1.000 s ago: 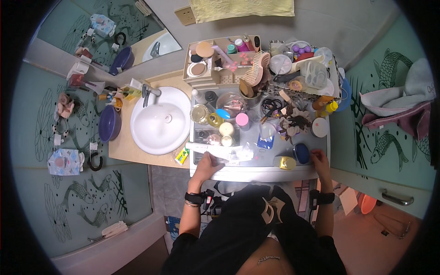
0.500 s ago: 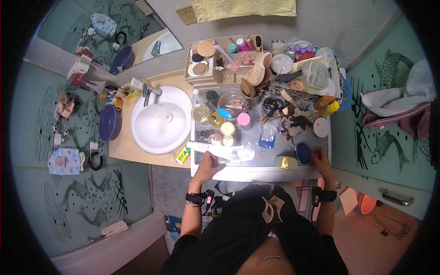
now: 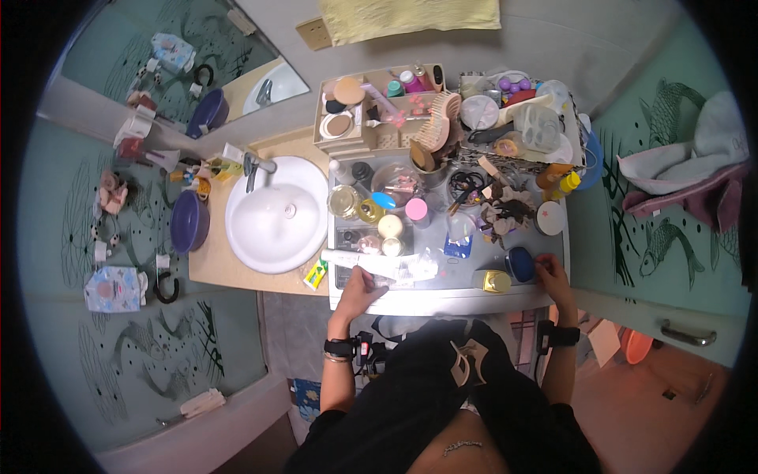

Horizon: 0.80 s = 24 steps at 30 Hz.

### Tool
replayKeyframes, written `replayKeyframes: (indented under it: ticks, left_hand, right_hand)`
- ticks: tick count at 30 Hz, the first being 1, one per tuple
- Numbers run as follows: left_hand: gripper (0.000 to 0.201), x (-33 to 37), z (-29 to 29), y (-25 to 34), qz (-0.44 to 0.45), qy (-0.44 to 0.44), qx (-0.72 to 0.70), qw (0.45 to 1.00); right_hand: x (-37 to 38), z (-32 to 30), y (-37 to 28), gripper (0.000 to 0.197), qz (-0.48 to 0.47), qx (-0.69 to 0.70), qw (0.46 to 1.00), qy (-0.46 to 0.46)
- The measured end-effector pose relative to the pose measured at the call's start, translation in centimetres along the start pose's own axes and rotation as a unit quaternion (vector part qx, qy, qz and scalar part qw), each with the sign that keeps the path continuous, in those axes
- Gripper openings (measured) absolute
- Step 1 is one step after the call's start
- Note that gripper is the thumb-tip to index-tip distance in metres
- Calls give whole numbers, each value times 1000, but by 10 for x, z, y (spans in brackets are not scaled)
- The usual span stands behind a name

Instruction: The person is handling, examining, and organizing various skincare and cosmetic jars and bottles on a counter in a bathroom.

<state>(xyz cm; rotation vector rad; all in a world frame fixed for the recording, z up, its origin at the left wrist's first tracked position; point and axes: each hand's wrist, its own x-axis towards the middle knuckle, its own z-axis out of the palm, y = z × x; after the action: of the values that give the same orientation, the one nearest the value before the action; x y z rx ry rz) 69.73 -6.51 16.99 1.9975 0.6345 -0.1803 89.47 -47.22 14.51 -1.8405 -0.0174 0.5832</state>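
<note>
My left hand [image 3: 359,293] rests at the front edge of the grey-white top, thumb and fingers apart. Its fingertips are at the lower edge of a white squeeze tube [image 3: 367,259], which lies crosswise beside clear plastic packaging [image 3: 418,268]. At the right front, my right hand [image 3: 554,278] lies with loosely bent fingers beside a dark blue round container [image 3: 519,264]. Whether the fingertips touch it I cannot tell. A yellow-gold jar [image 3: 495,280] sits just left of the blue container. Behind them lies a blue flat packet [image 3: 458,245].
A white sink [image 3: 276,233] with a tap stands at left, near a yellow-green packet [image 3: 316,274]. Jars and a pink-capped bottle [image 3: 416,209] crowd the middle. At the back are a beige organizer [image 3: 347,142] and a full patterned basket [image 3: 525,158]. Fish-patterned glass panels flank both sides.
The whole view has tilted and shifted slightly. My left thumb sits a little farther from the fingers; my right hand stays beside the blue container. The objects on the top keep their places.
</note>
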Motion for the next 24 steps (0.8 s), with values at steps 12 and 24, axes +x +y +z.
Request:
replayKeyframes:
  ticks: [12,24]
  left_hand:
    - [43,2,1,2,-14,-10,24,1000]
    - [42,2,1,-4,-15,7,36,999]
  right_hand:
    - [7,3,17,15,-3,50,999,11]
    - [4,8,13,13,-24,49,998,15]
